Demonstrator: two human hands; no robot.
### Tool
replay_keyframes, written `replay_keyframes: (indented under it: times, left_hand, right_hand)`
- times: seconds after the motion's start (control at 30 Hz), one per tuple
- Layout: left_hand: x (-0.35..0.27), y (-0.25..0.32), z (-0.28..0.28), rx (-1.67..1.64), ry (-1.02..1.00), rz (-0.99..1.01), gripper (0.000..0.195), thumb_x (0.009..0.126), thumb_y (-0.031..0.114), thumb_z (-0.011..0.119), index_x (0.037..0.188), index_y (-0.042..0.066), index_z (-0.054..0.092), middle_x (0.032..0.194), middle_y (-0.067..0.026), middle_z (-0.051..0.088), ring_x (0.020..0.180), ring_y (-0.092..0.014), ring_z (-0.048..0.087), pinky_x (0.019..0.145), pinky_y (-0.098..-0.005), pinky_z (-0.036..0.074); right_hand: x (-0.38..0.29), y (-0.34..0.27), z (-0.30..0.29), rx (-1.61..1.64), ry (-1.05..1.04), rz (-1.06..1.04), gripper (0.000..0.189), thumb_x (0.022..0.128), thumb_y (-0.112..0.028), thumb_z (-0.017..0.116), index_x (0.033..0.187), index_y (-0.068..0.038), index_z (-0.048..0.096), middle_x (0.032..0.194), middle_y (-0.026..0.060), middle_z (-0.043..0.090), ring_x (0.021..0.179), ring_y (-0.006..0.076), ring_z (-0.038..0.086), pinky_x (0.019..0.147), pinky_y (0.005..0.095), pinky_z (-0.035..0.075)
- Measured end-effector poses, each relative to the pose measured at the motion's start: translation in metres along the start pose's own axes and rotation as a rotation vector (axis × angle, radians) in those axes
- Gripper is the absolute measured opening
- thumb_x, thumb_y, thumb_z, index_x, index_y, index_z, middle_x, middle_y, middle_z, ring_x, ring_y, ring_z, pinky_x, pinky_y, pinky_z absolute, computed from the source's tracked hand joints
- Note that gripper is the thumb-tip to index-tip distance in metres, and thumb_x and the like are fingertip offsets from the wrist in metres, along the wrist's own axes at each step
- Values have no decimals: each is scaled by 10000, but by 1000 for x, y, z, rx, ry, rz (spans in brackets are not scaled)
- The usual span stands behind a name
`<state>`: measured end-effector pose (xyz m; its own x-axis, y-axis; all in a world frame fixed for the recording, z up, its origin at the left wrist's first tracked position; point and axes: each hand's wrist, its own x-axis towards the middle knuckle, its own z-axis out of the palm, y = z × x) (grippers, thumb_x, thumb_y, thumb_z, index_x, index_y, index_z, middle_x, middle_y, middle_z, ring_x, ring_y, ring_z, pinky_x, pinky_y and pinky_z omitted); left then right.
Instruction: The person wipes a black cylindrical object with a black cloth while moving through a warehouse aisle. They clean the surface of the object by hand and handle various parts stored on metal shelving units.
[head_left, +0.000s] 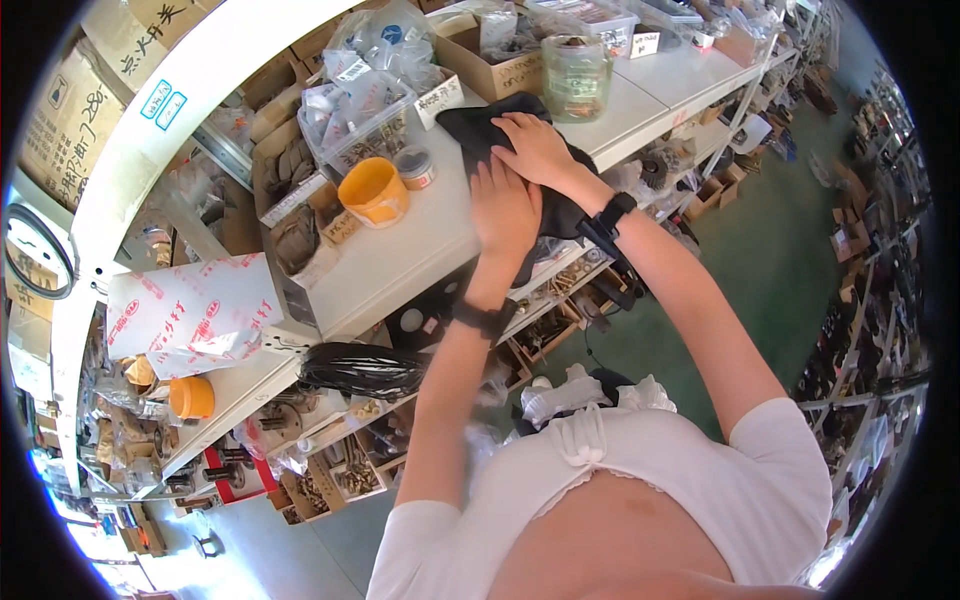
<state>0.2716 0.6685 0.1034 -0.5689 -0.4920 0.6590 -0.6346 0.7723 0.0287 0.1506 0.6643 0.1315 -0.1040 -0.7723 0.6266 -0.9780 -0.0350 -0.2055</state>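
Observation:
A black cloth item (465, 124), perhaps a folded garment or bag, lies on the white shelf top (405, 270) and hangs over its front edge. My left hand (505, 208) rests palm down on it, fingers extended and thumb apart. Just beyond and to the right, my right hand (541, 148) also lies on the black fabric with spread fingers. Neither palm is visible. Left of my hands stand an open yellow plastic tub (373, 193) and a small grey-lidded jar (414, 166). Behind the cloth is a greenish clear plastic jar (576, 79).
Clear bins with bagged parts (360, 112) and a cardboard box (491, 71) line the shelf's back. A white upright post (112, 150) curves at left. Below are a black cable bundle (364, 369) and boxes of metal fittings (352, 472). Green floor (757, 277) lies right.

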Motion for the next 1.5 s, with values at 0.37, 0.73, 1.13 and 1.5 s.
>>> replay_keyframes:
  times: [0.37, 0.73, 1.13, 1.5]
  left_hand:
    - [-48, -21, -57, -5, -56, -53, 426, 766, 241, 595, 1111, 10, 495, 1216, -176, 473, 1113, -324, 461, 945, -386, 360]
    - [-17, -8, -45, 19, -81, -39, 386, 783, 244, 532, 1073, -4, 473, 1177, -180, 485, 1094, -406, 444, 925, -457, 352]
    - [21, -36, -8, -87, -206, -204, 616, 842, 394, 469, 1240, -59, 340, 1294, -190, 392, 1225, -391, 303, 1019, -451, 215]
    - [16, -25, -7, 47, -287, -108, 674, 855, 459, 371, 1272, -70, 336, 1319, -258, 328, 1233, -409, 284, 1029, -455, 190]
  right_hand:
    - [-15, -45, 22, -7, -195, -125, 407, 848, -295, 448, 1184, -69, 487, 1257, 118, 459, 1185, 259, 399, 935, 474, 294]
    - [-17, -30, -27, -43, -204, -244, 473, 668, -198, 598, 1106, -43, 509, 1235, 135, 439, 1167, 264, 370, 954, 405, 260]
    - [73, -4, 27, 152, -692, -194, 594, 760, -211, 449, 1279, 51, 324, 1355, 198, 310, 1189, 305, 385, 979, 349, 307]
    - [47, -16, -5, -580, -767, -333, 542, 825, -308, 379, 1201, 77, 443, 1265, 237, 416, 1178, 313, 396, 1010, 381, 239]
